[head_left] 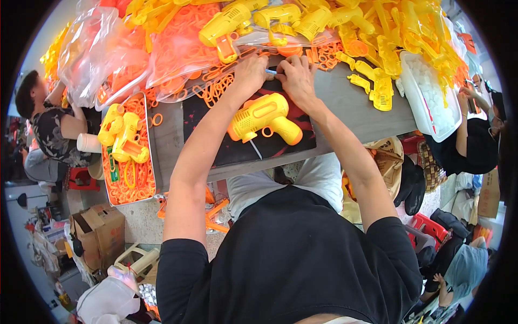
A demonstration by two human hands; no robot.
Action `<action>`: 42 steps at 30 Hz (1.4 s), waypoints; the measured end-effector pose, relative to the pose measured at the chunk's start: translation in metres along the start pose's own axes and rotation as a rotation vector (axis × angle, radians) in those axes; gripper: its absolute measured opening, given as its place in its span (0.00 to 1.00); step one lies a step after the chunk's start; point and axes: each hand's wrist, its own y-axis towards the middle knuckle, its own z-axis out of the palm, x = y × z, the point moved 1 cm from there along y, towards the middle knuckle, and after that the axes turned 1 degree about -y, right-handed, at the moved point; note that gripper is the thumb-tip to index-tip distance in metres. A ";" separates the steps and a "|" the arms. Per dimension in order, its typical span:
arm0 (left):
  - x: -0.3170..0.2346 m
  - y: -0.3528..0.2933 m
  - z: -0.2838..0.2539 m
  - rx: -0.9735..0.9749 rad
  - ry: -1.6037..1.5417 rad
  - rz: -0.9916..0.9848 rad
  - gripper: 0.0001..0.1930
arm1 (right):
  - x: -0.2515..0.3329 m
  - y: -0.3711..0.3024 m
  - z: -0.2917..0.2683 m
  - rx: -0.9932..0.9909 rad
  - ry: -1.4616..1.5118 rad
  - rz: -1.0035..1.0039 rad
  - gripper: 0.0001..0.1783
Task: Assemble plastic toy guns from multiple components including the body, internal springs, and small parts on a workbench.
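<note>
Both my arms reach across the table to the edge of the parts pile. My left hand [252, 74] is closed, its fingertips at one end of a small blue-and-white piece [271, 72]. At the other end of that piece is my right hand [298, 81], fingers bent and pressed together; its fingertips are partly hidden. Between my forearms a yellow toy gun body [263, 117] lies on its side on a dark mat [221, 148] with red marks. A thin white stick [256, 149] pokes out below the gun. Neither hand touches the gun.
Yellow gun shells [313, 24] and bagged orange parts [181, 51] heap along the far side. An orange-filled tray [132, 186] stands left, carrying yellow assemblies [125, 132]. A white bin [431, 100] of translucent pieces is right. Other people sit at both sides.
</note>
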 end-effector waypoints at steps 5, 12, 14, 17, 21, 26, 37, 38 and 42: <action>0.013 0.003 0.001 0.052 -0.005 0.000 0.16 | 0.000 0.002 0.000 -0.098 0.029 0.016 0.12; 0.014 -0.020 -0.033 0.268 -0.573 -0.050 0.12 | -0.020 0.002 -0.039 0.083 0.423 -0.062 0.09; 0.003 -0.043 -0.051 0.416 -1.057 -0.210 0.12 | -0.008 0.002 -0.070 0.528 1.156 0.296 0.08; -0.012 -0.064 -0.060 0.483 -1.263 -0.153 0.14 | 0.007 -0.004 -0.088 0.673 1.579 0.445 0.09; -0.019 -0.100 -0.058 0.069 -0.814 -0.048 0.16 | 0.005 -0.021 -0.099 0.565 1.383 0.512 0.09; -0.032 -0.148 -0.037 -0.337 -0.303 0.071 0.19 | -0.012 -0.042 -0.107 0.416 1.215 0.543 0.09; -0.039 -0.123 -0.028 -0.334 -0.238 0.155 0.12 | -0.027 -0.051 -0.110 0.260 1.040 0.548 0.10; -0.039 -0.123 -0.028 -0.352 -0.247 0.159 0.11 | -0.028 -0.050 -0.109 0.263 1.026 0.535 0.10; -0.037 -0.125 -0.021 -0.413 -0.279 0.182 0.11 | -0.027 -0.046 -0.104 0.298 0.948 0.524 0.12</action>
